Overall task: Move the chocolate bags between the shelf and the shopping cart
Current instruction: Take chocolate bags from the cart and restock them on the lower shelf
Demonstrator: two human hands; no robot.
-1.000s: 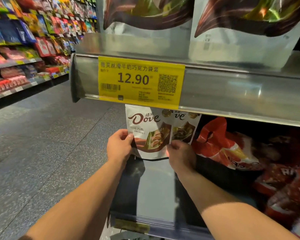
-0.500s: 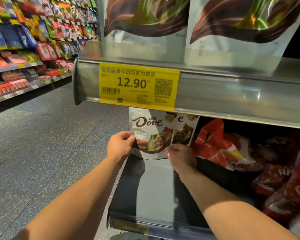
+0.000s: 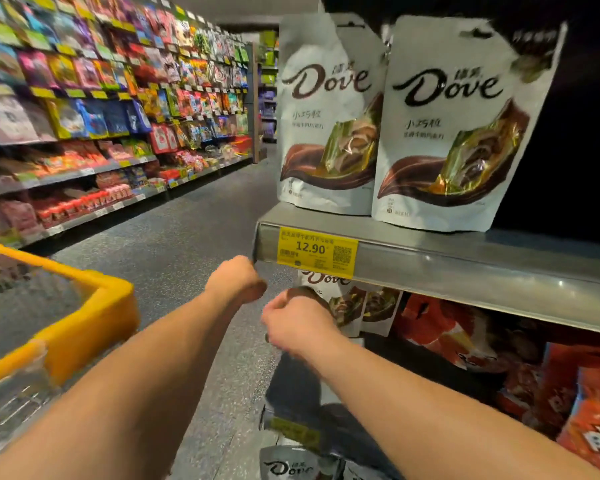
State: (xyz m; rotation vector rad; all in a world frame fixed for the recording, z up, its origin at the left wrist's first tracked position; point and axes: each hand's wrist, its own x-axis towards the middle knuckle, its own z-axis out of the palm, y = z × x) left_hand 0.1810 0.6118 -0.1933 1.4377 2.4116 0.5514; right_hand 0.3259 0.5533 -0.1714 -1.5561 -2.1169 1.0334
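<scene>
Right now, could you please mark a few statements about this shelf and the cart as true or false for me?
1. Two Dove bags stand upright on the upper shelf. True.
2. The yellow price tag reads 19.20. False: it reads 12.90.
3. The shopping cart has a yellow rim. True.
4. The cart is on the person's right. False: it is on their left.
5. One hand holds a bag above the cart. False: the left hand and right hand are both near the lower Dove bags.
6. Red bags lie right of the lower Dove bags. True.
</scene>
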